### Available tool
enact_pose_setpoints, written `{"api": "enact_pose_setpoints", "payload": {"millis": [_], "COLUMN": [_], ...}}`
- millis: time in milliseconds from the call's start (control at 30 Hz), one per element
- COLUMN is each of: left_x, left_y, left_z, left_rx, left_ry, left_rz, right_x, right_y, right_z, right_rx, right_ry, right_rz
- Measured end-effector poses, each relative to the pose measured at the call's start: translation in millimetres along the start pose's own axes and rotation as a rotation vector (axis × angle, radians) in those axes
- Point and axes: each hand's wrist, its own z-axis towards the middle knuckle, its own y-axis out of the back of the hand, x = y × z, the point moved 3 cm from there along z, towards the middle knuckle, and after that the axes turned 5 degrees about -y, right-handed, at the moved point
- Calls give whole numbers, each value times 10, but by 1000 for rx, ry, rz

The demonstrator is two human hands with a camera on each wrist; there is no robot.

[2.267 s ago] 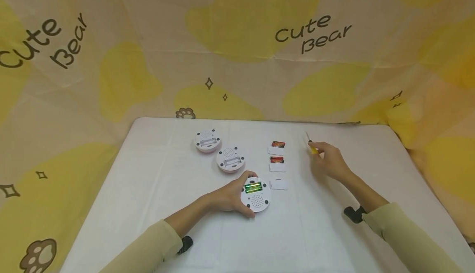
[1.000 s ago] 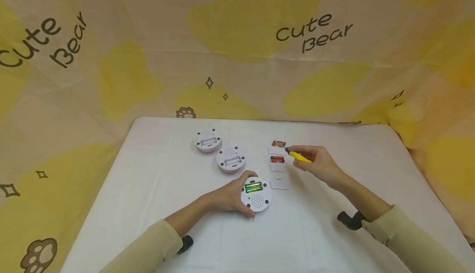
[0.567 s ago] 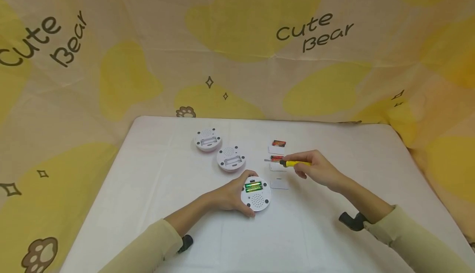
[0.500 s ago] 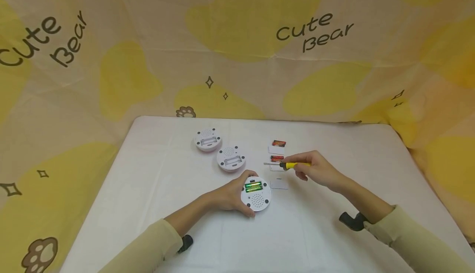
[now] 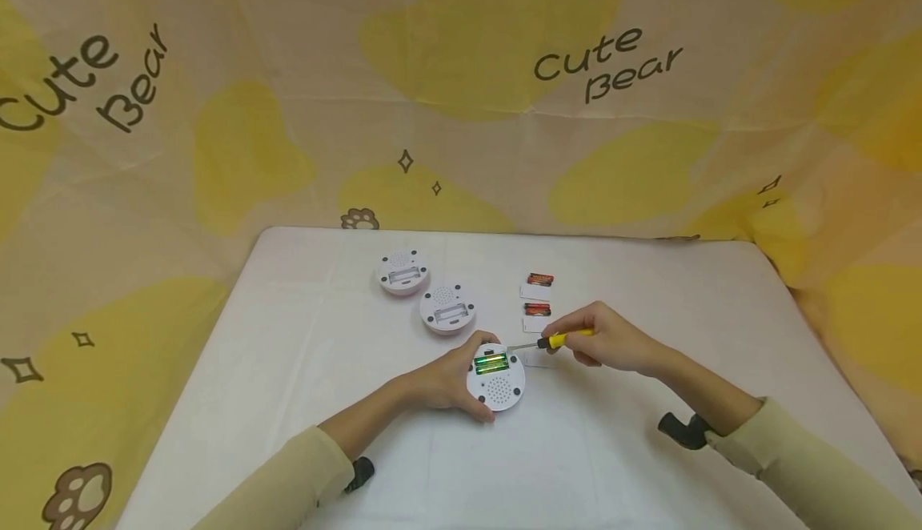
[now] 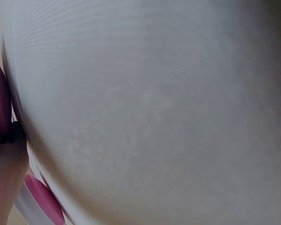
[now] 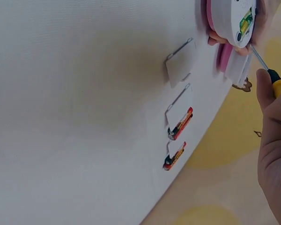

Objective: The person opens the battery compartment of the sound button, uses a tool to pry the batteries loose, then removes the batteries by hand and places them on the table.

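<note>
In the head view, my left hand [image 5: 445,382] holds a round white device [image 5: 500,392] by its left side, underside up. Two green batteries [image 5: 492,363] lie in its uncovered compartment. My right hand [image 5: 615,342] pinches a yellow-and-black screwdriver [image 5: 556,341], its thin shaft pointing left. The tip is at the device's upper edge, close to the compartment; whether it touches, I cannot tell. The right wrist view also has the screwdriver [image 7: 274,78] beside the device [image 7: 229,23]. Only part of the left hand [image 6: 9,171] shows in the left wrist view, next to pink-and-white casing.
Two similar devices, one nearer [image 5: 446,310] and one farther [image 5: 402,274], lie underside up with bare compartments. Right of them are white battery covers [image 5: 535,293] and two pairs of red batteries [image 5: 537,309]. The nearest cover [image 5: 539,360] is partly behind the right hand. A patterned cloth [image 5: 461,114] hangs behind.
My right hand has brought the screwdriver left and nearer, from beyond the covers to the held device's upper edge. The left hand and the device have stayed put.
</note>
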Motion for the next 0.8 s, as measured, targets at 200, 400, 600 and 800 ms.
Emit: {"api": "enact_pose_setpoints", "payload": {"millis": [200, 400, 600, 800], "left_x": [-3, -3, -1, 7], "left_y": [1, -2, -1, 3], "left_z": [-7, -6, -3, 3], "left_rx": [9, 3, 2, 3], "left_ry": [1, 5, 3, -3], "left_rz": [-4, -9, -7, -2], "right_x": [-5, 7, 27, 55], "right_y": [-45, -60, -71, -68], "right_z": [22, 39, 63, 72], "right_rx": [49, 66, 21, 7], "right_ry": [51, 89, 127, 150], "right_rz": [-19, -29, -149, -207]}}
